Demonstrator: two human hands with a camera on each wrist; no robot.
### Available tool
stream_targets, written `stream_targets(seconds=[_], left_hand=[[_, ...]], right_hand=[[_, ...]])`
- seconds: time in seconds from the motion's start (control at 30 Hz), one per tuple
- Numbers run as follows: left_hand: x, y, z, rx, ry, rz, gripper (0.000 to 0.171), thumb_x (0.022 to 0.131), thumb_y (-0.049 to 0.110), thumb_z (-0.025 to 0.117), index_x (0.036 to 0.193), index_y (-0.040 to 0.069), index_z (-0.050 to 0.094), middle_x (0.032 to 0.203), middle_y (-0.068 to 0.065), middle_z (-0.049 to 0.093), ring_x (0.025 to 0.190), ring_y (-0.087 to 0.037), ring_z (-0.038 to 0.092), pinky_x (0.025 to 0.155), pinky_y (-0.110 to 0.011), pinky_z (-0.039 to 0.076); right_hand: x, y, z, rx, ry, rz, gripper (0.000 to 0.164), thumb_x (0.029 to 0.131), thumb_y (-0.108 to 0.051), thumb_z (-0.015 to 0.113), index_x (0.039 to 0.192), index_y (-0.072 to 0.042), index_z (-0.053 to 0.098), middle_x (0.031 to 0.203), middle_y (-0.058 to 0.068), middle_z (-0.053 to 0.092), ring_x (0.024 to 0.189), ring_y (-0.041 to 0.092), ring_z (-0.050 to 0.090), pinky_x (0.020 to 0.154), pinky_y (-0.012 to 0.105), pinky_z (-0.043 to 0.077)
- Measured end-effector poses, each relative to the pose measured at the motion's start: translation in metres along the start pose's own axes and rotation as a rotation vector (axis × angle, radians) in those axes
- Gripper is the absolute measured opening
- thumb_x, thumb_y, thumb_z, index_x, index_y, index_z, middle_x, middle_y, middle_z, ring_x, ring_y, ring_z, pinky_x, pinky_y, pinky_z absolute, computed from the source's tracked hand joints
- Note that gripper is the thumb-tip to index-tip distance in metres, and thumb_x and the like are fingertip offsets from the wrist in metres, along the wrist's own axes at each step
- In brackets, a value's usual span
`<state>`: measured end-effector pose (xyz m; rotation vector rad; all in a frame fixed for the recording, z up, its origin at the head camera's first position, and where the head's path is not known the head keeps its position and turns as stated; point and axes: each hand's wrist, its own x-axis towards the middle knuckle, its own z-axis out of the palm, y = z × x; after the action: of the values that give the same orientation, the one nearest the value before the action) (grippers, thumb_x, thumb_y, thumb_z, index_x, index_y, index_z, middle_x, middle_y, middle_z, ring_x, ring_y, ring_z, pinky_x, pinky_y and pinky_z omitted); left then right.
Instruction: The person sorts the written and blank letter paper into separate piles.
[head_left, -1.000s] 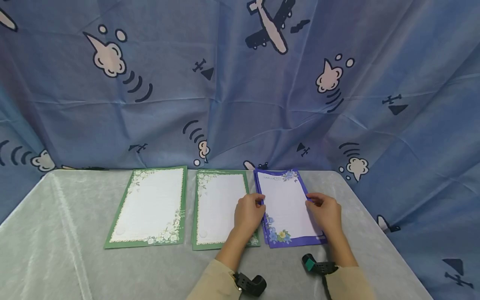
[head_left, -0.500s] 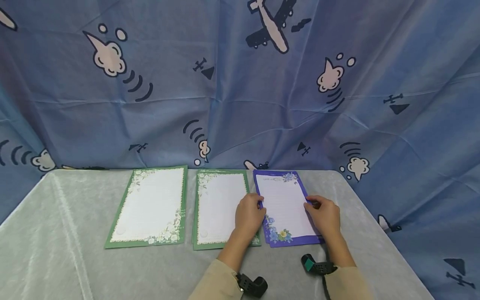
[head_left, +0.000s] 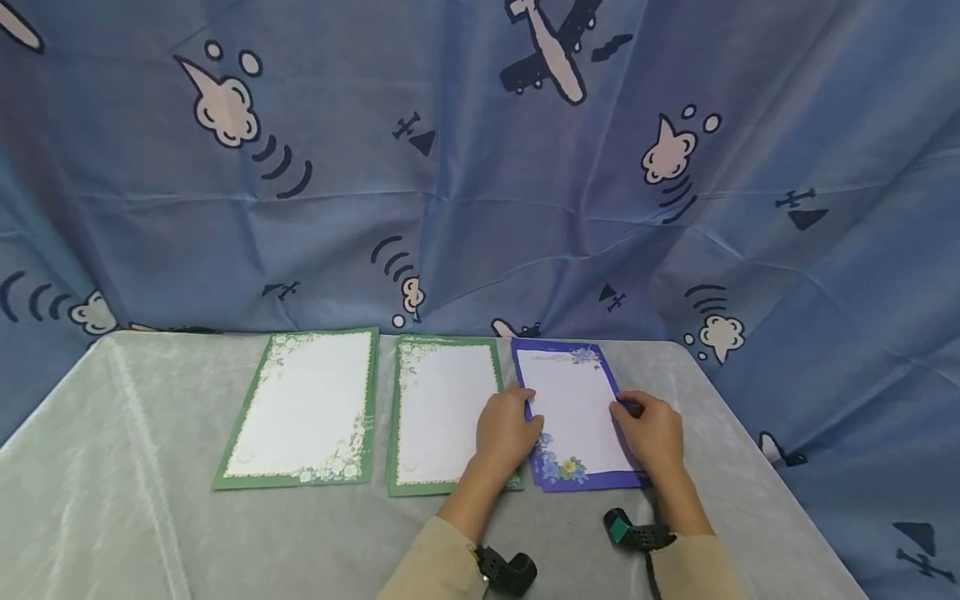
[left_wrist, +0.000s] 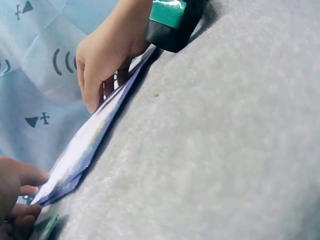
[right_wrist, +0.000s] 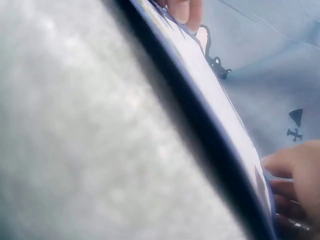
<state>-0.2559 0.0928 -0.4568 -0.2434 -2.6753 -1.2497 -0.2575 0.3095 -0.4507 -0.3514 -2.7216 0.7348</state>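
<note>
A small stack of purple-bordered letter paper (head_left: 573, 417), printed with blue flowers, lies at the right of the table in the head view. My left hand (head_left: 507, 427) grips its left edge, thumb and fingers at the border. At the opposite edge, my right hand (head_left: 654, 429) pinches the paper, with the thumb over the white face and the other fingers curled by the rim. The lower left corner shows two layers slightly out of line. In the left wrist view the paper (left_wrist: 92, 135) rises a little off the cloth on the side toward me.
Green-bordered letter paper (head_left: 444, 417) lies just left of the purple stack, partly under my left forearm. Farther left is another green-bordered sheet (head_left: 303, 412). A grey cloth (head_left: 285, 542) covers the table, and a blue patterned curtain (head_left: 465, 167) hangs behind it.
The purple sheets have come closer into line, with less of the lower layer showing at the upper left. My left thumb has shifted slightly right. The green sheets stay put.
</note>
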Motion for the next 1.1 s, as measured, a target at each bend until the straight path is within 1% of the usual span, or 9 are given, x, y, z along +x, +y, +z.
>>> stream_targets(seconds=[0.2, 0.27, 0.43, 0.5, 0.6, 0.73, 0.9, 1.0, 1.1], left_hand=[[-0.001, 0.009, -0.013, -0.105, -0.021, -0.006, 0.032, 0.090, 0.015, 0.073, 0.120, 0.004, 0.073, 0.132, -0.017, 0.067, 0.124, -0.032, 0.064, 0.103, -0.044, 0.053], [-0.003, 0.015, -0.024, -0.117, -0.043, 0.002, 0.030, 0.092, 0.016, 0.071, 0.120, 0.006, 0.073, 0.130, -0.014, 0.068, 0.121, -0.029, 0.065, 0.100, -0.042, 0.054], [-0.007, 0.019, -0.063, -0.039, -0.110, 0.012, 0.029, 0.095, 0.022, 0.069, 0.122, 0.012, 0.073, 0.127, -0.008, 0.071, 0.118, -0.025, 0.067, 0.094, -0.041, 0.056], [-0.010, 0.012, -0.080, -0.001, -0.110, 0.005, 0.029, 0.096, 0.023, 0.068, 0.123, 0.013, 0.073, 0.129, -0.007, 0.071, 0.120, -0.025, 0.066, 0.095, -0.044, 0.056], [-0.016, -0.006, -0.104, 0.054, -0.072, -0.005, 0.027, 0.095, 0.022, 0.069, 0.121, 0.014, 0.073, 0.126, -0.006, 0.072, 0.118, -0.026, 0.067, 0.093, -0.045, 0.056], [-0.025, -0.034, -0.123, 0.108, -0.023, -0.021, 0.025, 0.093, 0.020, 0.072, 0.116, 0.013, 0.075, 0.121, -0.007, 0.074, 0.112, -0.027, 0.069, 0.087, -0.045, 0.058], [-0.035, -0.065, -0.135, 0.125, 0.027, -0.062, 0.027, 0.092, 0.018, 0.072, 0.118, 0.009, 0.074, 0.123, -0.012, 0.072, 0.117, -0.032, 0.067, 0.093, -0.050, 0.055], [-0.039, -0.080, -0.136, 0.130, 0.062, -0.069, 0.031, 0.090, 0.017, 0.074, 0.119, 0.005, 0.072, 0.125, -0.014, 0.071, 0.120, -0.036, 0.065, 0.098, -0.052, 0.053], [-0.040, -0.091, -0.134, 0.141, 0.089, -0.056, 0.034, 0.087, 0.016, 0.076, 0.119, 0.003, 0.072, 0.123, -0.016, 0.072, 0.119, -0.039, 0.064, 0.098, -0.053, 0.053]], right_hand=[[-0.002, -0.018, -0.014, -0.077, -0.082, -0.048, 0.040, 0.095, -0.024, 0.065, 0.124, 0.004, 0.068, 0.119, 0.029, 0.069, 0.106, 0.044, 0.066, 0.091, 0.058, 0.052], [-0.004, -0.028, -0.021, -0.052, -0.101, -0.093, 0.041, 0.097, -0.024, 0.065, 0.126, 0.004, 0.067, 0.122, 0.029, 0.068, 0.107, 0.044, 0.065, 0.091, 0.058, 0.053], [-0.012, -0.060, -0.026, 0.055, -0.130, -0.226, 0.037, 0.096, -0.024, 0.068, 0.124, 0.002, 0.069, 0.118, 0.024, 0.072, 0.100, 0.038, 0.070, 0.082, 0.048, 0.058], [-0.018, -0.074, -0.023, 0.107, -0.153, -0.269, 0.036, 0.096, -0.024, 0.069, 0.123, 0.000, 0.071, 0.116, 0.022, 0.074, 0.097, 0.036, 0.072, 0.081, 0.045, 0.058], [-0.028, -0.093, -0.014, 0.202, -0.193, -0.298, 0.034, 0.096, -0.025, 0.069, 0.123, -0.003, 0.072, 0.115, 0.019, 0.075, 0.096, 0.032, 0.073, 0.083, 0.045, 0.058], [-0.039, -0.106, 0.001, 0.306, -0.232, -0.285, 0.031, 0.096, -0.021, 0.070, 0.121, -0.005, 0.073, 0.114, 0.016, 0.075, 0.096, 0.029, 0.073, 0.083, 0.038, 0.060], [-0.052, -0.114, 0.023, 0.398, -0.287, -0.243, 0.029, 0.094, -0.017, 0.072, 0.120, -0.005, 0.073, 0.115, 0.014, 0.075, 0.096, 0.026, 0.073, 0.068, 0.021, 0.054], [-0.058, -0.115, 0.036, 0.387, -0.280, -0.263, 0.030, 0.091, -0.016, 0.074, 0.119, -0.004, 0.073, 0.104, 0.013, 0.077, 0.088, 0.022, 0.070, 0.066, 0.022, 0.049], [-0.063, -0.112, 0.048, 0.342, -0.221, -0.312, 0.030, 0.088, -0.013, 0.078, 0.116, -0.004, 0.074, 0.089, 0.009, 0.075, 0.078, 0.016, 0.065, 0.068, 0.025, 0.048]])
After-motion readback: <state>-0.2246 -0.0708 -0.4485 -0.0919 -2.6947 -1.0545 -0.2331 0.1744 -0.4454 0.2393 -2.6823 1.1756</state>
